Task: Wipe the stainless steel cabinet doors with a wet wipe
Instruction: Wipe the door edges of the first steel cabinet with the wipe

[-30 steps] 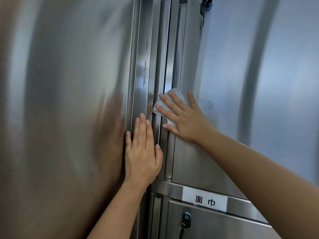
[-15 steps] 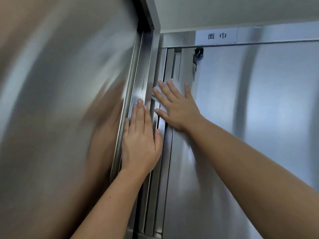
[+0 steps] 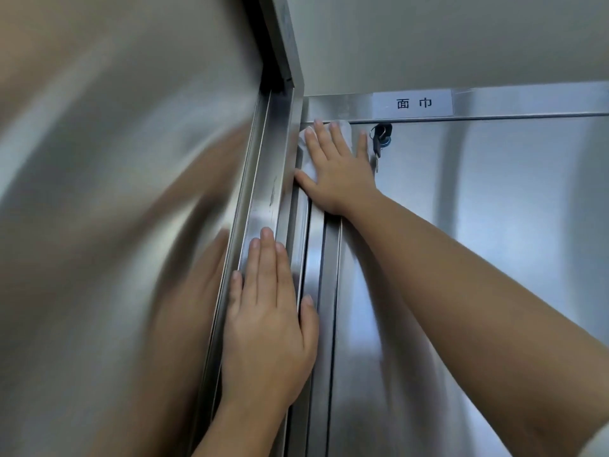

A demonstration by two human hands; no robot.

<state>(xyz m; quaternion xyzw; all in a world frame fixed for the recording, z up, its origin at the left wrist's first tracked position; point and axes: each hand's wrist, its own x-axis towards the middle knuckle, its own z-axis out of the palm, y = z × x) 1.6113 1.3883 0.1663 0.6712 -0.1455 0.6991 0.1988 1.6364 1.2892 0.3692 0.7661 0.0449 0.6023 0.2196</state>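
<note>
2 bare forearms (image 3: 461, 291); short nails on left grip (image 3: 267, 334), right grip (image 3: 336, 169); pale sleeve edge (image 3: 597, 441).

The single view comes from the person's head. It faces forward and a little upward, very near the steel cabinet door (image 3: 494, 258). The left panel (image 3: 99, 225) looks blurred, and the label (image 3: 413, 103) sits far, at the top.
</note>
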